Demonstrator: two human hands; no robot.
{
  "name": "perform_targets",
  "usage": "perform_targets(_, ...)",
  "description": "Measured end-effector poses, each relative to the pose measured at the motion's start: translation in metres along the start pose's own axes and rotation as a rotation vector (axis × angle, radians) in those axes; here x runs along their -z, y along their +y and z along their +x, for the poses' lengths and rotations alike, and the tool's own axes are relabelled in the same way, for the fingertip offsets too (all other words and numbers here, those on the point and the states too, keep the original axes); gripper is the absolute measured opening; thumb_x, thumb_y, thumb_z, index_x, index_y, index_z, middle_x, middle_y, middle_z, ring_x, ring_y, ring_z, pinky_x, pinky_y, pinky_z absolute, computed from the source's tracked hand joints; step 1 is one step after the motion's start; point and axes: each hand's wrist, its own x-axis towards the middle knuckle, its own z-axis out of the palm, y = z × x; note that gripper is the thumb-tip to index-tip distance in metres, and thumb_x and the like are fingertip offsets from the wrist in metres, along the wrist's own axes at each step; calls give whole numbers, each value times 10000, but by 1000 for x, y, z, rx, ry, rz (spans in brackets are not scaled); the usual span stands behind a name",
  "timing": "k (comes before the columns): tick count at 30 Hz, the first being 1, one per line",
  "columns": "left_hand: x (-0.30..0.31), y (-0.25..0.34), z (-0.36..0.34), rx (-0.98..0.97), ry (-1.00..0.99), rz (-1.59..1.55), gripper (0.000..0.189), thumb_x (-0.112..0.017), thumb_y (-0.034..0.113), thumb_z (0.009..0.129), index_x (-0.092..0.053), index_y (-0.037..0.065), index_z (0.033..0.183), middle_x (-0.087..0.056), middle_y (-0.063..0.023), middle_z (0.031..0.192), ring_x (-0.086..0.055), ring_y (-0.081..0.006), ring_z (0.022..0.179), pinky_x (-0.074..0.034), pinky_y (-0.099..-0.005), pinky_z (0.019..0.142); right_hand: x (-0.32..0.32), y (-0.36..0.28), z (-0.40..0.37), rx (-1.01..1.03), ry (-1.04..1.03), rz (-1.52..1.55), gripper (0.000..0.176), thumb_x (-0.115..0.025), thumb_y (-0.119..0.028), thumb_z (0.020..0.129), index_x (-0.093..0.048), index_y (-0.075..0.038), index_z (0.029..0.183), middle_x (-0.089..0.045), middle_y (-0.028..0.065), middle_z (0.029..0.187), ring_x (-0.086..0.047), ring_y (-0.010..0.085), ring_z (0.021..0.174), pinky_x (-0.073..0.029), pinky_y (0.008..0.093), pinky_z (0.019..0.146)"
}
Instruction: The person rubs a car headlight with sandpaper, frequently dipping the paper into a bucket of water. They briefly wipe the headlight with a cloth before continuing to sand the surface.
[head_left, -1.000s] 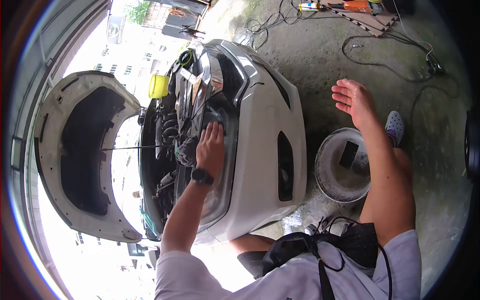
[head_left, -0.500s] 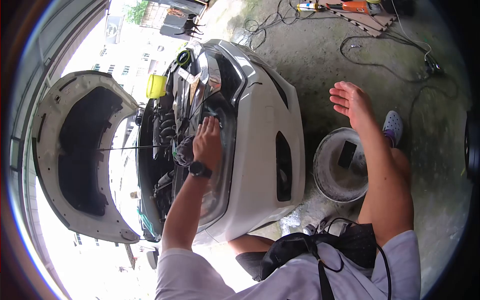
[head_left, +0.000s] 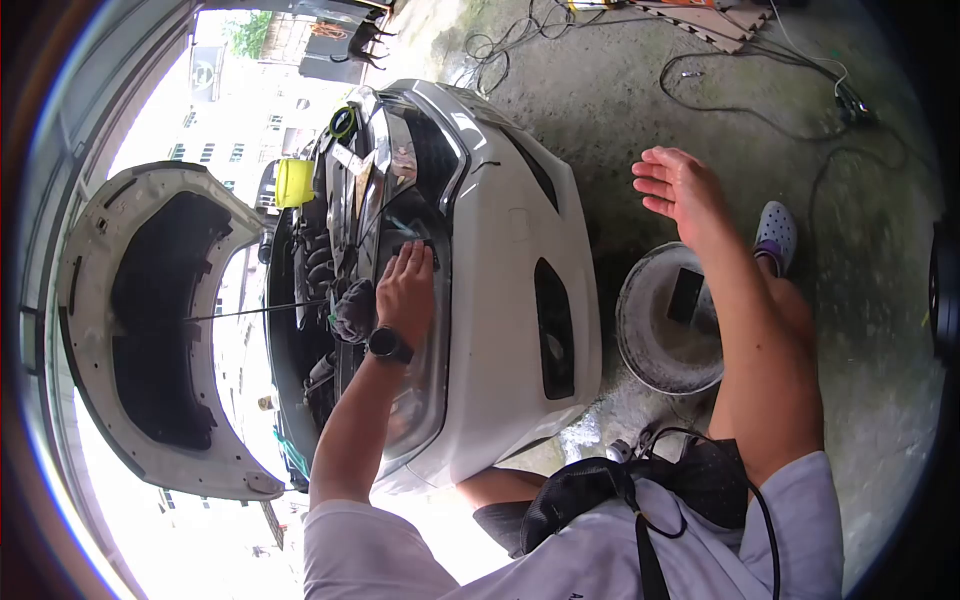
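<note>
My left hand (head_left: 405,290), with a black watch on its wrist, lies over the headlight (head_left: 425,385) of a white car (head_left: 500,340). Its fingers are together on a small dark pad (head_left: 430,244), mostly hidden beneath them. Just left of this hand a dark grey bunched cloth (head_left: 352,312) rests on the edge of the engine bay. My right hand (head_left: 682,190) is raised in the air, fingers stretched and nothing in them. Below it stands a round bucket (head_left: 640,350) of cloudy water, with a black rectangular object (head_left: 685,296) at its inner side.
The raised hood (head_left: 90,330) is propped by a thin rod at the left. A yellow container (head_left: 295,183) and a green tape roll (head_left: 343,122) sit along the engine bay. Cables (head_left: 690,110) cross the floor; a dark animal (head_left: 362,42) is farther back.
The view has shifted, so the car and bucket appear slightly farther left. My left hand stays on the headlight, a little lower relative to it; my right hand remains raised and empty.
</note>
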Motion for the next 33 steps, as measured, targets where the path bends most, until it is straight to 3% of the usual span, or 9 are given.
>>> perform_targets(3, 5, 6, -24, -12, 16, 38, 420, -519, 46, 942, -623, -6, 1346, -601, -160, 1464, -544, -289, 1397, -430, -430, 1164, -4, -3, -5, -5, 5, 8, 353, -583, -358, 1008, -644, -88, 1228, -717, 83, 1185, -677, 202, 1061, -519, 381, 886)
perform_targets(6, 9, 21, -74, -20, 2, 5, 409, -527, 47, 939, -631, -8, 1331, -603, -158, 1463, -548, -292, 1393, -439, -439, 1158, -2, -8, -9, 23, 17, 40, 264, -623, -307, 961, -670, -98, 1116, -733, 74, 1089, -698, 184, 966, -518, 368, 830)
perform_targets(9, 10, 18, -69, -21, 1, -20, 410, -542, 50, 926, -640, -8, 1320, -605, -159, 1461, -556, -297, 1385, -447, -447, 1153, 0, -13, -6, 30, 8, 46, 267, -624, -309, 959, -669, -98, 1115, -733, 73, 1088, -698, 185, 966, -517, 369, 830)
perform_targets(15, -3, 3, 11, -24, 56, -48, 413, -539, -4, 898, -641, -11, 1298, -621, -172, 1432, -580, -318, 1356, -476, -445, 1130, 3, -5, -9, 21, 38, 54, 264, -620, -315, 959, -667, -101, 1106, -732, 71, 1086, -695, 187, 959, -514, 363, 828)
perform_targets(22, 6, 15, -60, -39, 41, -54, 415, -549, 3, 902, -633, -12, 1308, -615, -176, 1438, -572, -314, 1366, -470, -458, 1135, 2, -17, -9, 34, 23, 68, 268, -623, -312, 957, -668, -100, 1114, -733, 70, 1089, -695, 187, 964, -515, 361, 825)
perform_targets(28, -4, 2, 19, -45, 29, 0, 392, -545, 20, 914, -643, -7, 1293, -618, -160, 1444, -587, -307, 1350, -474, -451, 1130, 1, -9, -7, 14, 28, 80, 278, -624, -317, 956, -671, -98, 1122, -733, 70, 1088, -698, 187, 961, -518, 362, 827)
perform_targets(33, -12, 9, -32, -70, 41, 30, 414, -555, 39, 913, -640, 5, 1317, -618, -153, 1444, -580, -297, 1358, -469, -441, 1135, 1, -9, -11, 21, 14, 86, 269, -618, -316, 959, -669, -97, 1107, -735, 70, 1082, -700, 187, 951, -519, 368, 826)
